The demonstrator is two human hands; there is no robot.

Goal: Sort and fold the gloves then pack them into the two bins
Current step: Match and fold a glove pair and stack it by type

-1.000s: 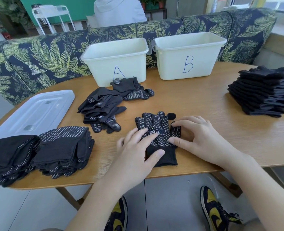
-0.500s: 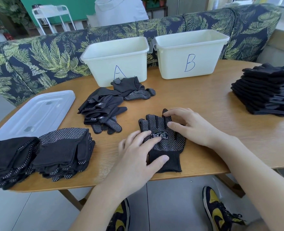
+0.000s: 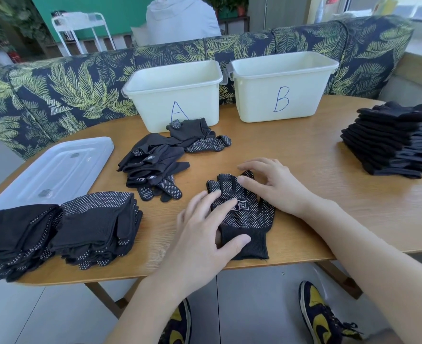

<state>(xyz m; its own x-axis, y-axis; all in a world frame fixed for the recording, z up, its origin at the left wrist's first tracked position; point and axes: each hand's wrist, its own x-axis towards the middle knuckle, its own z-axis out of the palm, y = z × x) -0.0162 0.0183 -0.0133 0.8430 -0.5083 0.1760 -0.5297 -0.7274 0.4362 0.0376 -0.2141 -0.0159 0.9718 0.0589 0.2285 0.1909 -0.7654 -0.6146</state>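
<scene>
At the near edge of the table (image 3: pixel 304 155) a dotted black glove (image 3: pixel 242 214) lies flat, the left hand (image 3: pixel 205 234) pressing on its palm and cuff with straight fingers, the right hand (image 3: pixel 272 187) resting relaxed fingers on its fingertips, neither gripping. Folded gloves (image 3: pixel 56 229) sit left, a loose pile (image 3: pixel 160 162) beyond. Farthest stand bin A (image 3: pixel 177 95) and bin B (image 3: pixel 282 85), a stack (image 3: pixel 393 140) at right.

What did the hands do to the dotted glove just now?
The right hand slid from the dotted glove's thumb side up onto its fingers, tucking the thumb in. The left hand kept pressing the palm and cuff flat. Nothing was picked up; the stacks and bin A and bin B stayed put.
</scene>
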